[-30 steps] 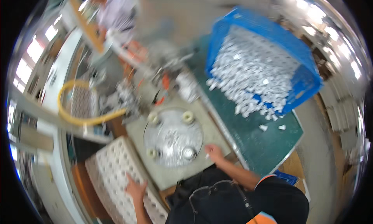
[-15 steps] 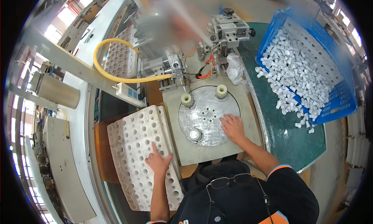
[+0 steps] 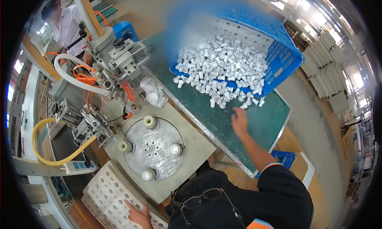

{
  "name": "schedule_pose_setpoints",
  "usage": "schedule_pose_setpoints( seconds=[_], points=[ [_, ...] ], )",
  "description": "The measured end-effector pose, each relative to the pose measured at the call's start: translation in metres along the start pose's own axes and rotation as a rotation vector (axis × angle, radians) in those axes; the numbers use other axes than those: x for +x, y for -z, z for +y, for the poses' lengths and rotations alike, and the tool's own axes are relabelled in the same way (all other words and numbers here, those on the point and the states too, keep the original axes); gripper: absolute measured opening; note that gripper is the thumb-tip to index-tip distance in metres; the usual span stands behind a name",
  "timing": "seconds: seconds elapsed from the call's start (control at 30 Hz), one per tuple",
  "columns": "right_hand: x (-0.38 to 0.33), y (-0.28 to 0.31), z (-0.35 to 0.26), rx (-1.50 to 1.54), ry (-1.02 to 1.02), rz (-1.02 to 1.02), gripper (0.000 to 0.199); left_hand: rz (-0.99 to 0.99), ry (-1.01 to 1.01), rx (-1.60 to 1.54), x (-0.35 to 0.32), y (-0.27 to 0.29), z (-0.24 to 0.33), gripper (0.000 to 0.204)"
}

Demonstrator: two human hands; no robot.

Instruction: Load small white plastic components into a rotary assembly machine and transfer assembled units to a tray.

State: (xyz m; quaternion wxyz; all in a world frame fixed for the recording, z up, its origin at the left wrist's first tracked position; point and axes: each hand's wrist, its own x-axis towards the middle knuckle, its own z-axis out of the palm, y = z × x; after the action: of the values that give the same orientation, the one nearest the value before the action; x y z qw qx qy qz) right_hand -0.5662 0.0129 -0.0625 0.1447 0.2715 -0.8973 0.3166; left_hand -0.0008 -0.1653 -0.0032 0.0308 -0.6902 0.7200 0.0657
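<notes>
Workshop floor, green-topped bench (image 3: 223,113) beside a small machine w/ hoses. A blue crate (image 3: 274,50) is tipped onto the bench; white plastic caps (image 3: 223,70) spill from it in a heap, a few strays lying loose at the heap's near edge. Right hand (image 3: 240,121) is stretched over the bench just short of those strays, fingers loosely spread, nothing held. Left hand (image 3: 139,215) is laid flat on the white perforated tray (image 3: 111,197), open, palm down, gripping nothing. On the round metal turntable (image 3: 153,147) four pegs are seen, each w/ a pale cap seated (all four stations look filled). Tray holes appear empty as far as visible, so loading seems at an early stage; crate is far from emptied. Another person (image 3: 69,24) stands behind the machine.
</notes>
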Motion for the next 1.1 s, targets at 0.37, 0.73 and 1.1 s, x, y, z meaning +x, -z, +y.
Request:
schedule_pose_setpoints(
  seconds=[0.37, 0.73, 1.1],
  points=[
    [0.023, -0.044, 0.124, -0.007, -0.310, -0.128, 0.023, -0.037, 0.093, -0.087, 0.029, -0.007, 0.013, 0.101],
    [-0.066, -0.033, -0.179, 0.523, 0.511, -0.533, 0.013, -0.160, 0.023, -0.123, 0.024, 0.054, 0.019, 0.082],
    [-0.072, -0.036, -0.161, 0.304, 0.708, -0.530, 0.034, -0.317, -1.592, -1.932, -0.049, 0.316, 0.148, 0.081]
  ],
)
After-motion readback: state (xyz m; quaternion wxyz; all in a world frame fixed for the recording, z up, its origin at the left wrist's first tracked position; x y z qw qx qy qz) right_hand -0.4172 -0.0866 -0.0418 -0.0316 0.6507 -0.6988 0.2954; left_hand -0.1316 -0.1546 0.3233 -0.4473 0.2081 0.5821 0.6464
